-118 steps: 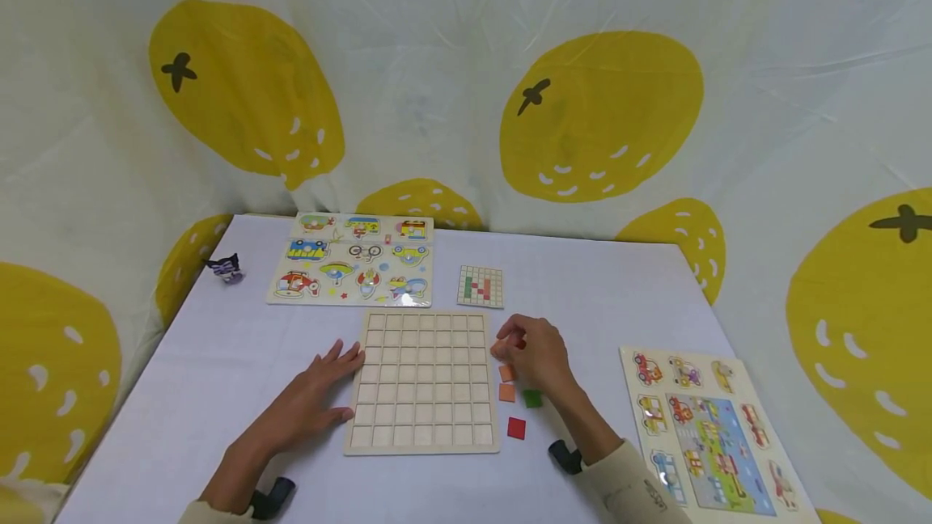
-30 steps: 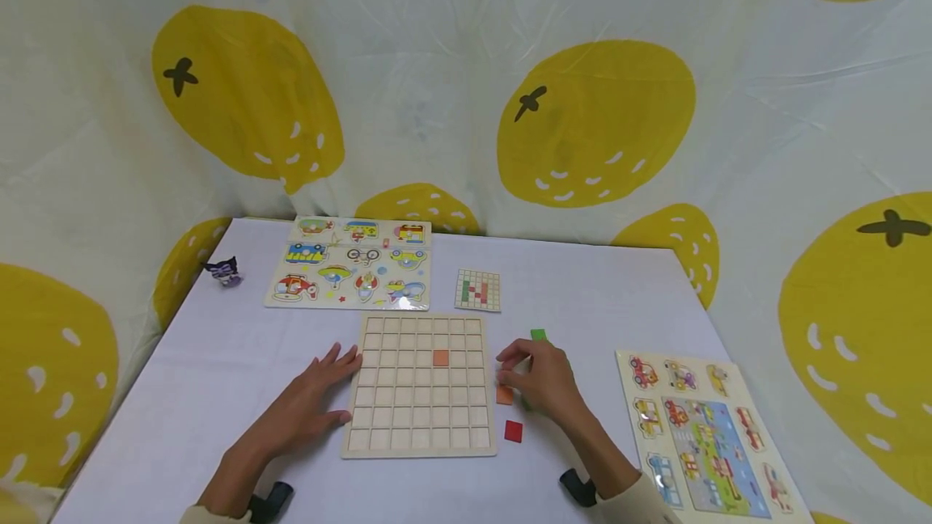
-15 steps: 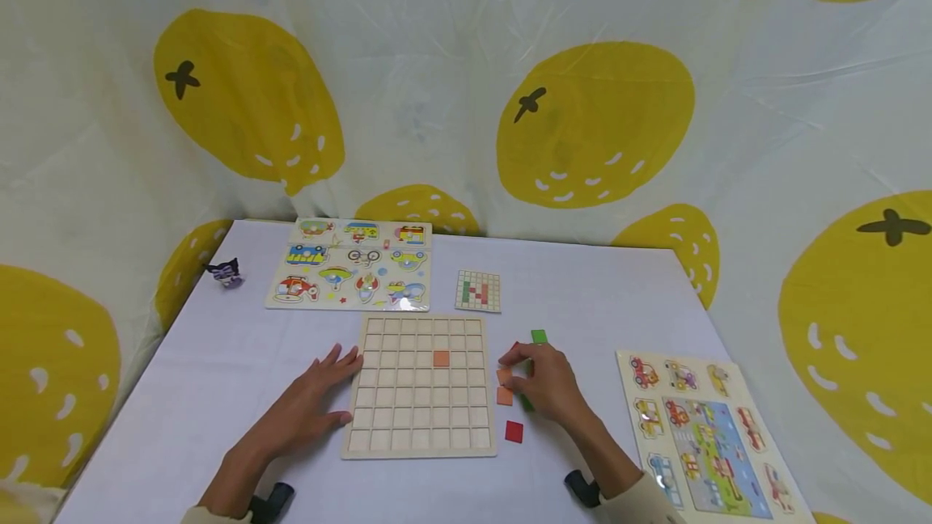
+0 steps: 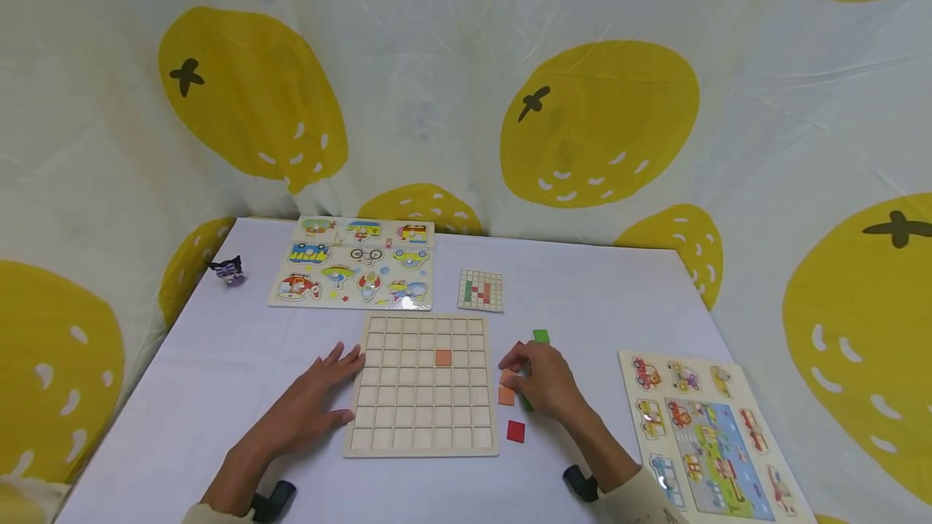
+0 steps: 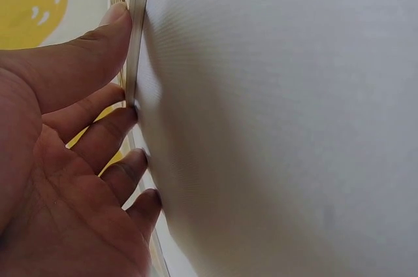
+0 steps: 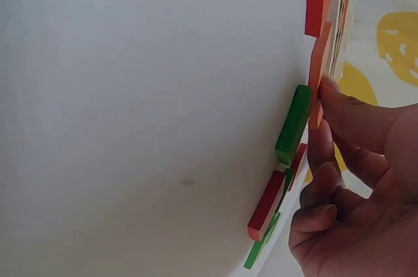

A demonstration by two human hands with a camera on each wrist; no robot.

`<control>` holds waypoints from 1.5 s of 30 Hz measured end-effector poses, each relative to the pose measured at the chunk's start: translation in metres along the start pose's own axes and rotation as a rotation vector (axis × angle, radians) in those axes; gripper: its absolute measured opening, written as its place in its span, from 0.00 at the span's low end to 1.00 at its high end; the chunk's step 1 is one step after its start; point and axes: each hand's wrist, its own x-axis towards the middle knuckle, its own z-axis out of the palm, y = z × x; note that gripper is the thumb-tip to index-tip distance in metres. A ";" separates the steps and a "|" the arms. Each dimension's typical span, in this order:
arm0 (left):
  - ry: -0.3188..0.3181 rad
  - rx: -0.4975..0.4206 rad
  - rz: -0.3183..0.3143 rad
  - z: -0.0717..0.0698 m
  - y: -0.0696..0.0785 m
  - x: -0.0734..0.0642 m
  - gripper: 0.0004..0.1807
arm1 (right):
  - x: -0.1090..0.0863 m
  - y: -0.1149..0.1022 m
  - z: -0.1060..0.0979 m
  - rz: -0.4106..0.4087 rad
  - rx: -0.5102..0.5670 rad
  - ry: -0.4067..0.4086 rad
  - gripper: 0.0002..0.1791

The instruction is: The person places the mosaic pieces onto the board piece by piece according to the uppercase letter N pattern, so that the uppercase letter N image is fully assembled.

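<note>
A wooden grid board (image 4: pixel 421 451) lies flat, with one orange tile (image 4: pixel 443 357) in a cell of its upper right part. My left hand (image 4: pixel 316 393) rests against the board's left edge, fingers spread and touching its side. Right of the board, my right hand (image 4: pixel 544 378) pinches an orange square tile (image 4: pixel 507 377) between thumb and fingers, low at the table. Another orange tile (image 4: pixel 506 396) sits just nearer me. A red tile (image 4: pixel 515 432) lies below that one. Green (image 6: pixel 294 123) and red tiles (image 6: pixel 266 205) lie under or beside the hand, partly hidden in the head view.
Behind the board lies a small pattern card (image 4: pixel 480 290). A vehicle puzzle board (image 4: pixel 352 263) stands back left, with a small dark figure (image 4: pixel 229 270) beyond it. Another picture puzzle (image 4: pixel 709 435) lies at the right. A light green tile (image 4: pixel 541 335) sits beyond the right hand.
An orange tile now lies in the board, where none lay earlier. My right hand is back among the loose tiles, its fingers on another orange one. The left hand has stayed put.
</note>
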 end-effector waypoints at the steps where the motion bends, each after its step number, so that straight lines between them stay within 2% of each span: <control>1: -0.002 0.001 0.000 0.000 0.000 0.000 0.50 | 0.000 0.000 0.000 -0.002 -0.005 -0.001 0.09; 10: -0.004 0.009 -0.001 0.000 0.000 0.001 0.50 | 0.000 -0.002 -0.002 0.011 0.011 0.022 0.12; 16: 0.005 0.014 0.009 0.000 0.000 0.000 0.49 | 0.000 -0.009 -0.001 0.016 0.063 0.081 0.12; 21: 0.006 0.022 0.012 0.000 0.001 0.000 0.48 | 0.000 -0.017 0.003 0.021 0.123 0.088 0.12; 25: 0.005 0.021 0.011 0.000 0.001 -0.001 0.48 | 0.001 -0.026 0.007 0.022 0.157 0.078 0.11; 34: 0.009 0.022 0.010 -0.001 0.003 -0.001 0.48 | 0.006 -0.045 0.021 -0.013 0.142 0.045 0.09; 40: 0.032 0.030 0.035 -0.002 0.002 -0.003 0.47 | 0.007 -0.058 0.028 -0.011 0.182 0.004 0.07; 45: 0.039 0.029 0.044 -0.002 0.002 -0.003 0.47 | 0.009 -0.065 0.035 -0.026 0.160 0.001 0.07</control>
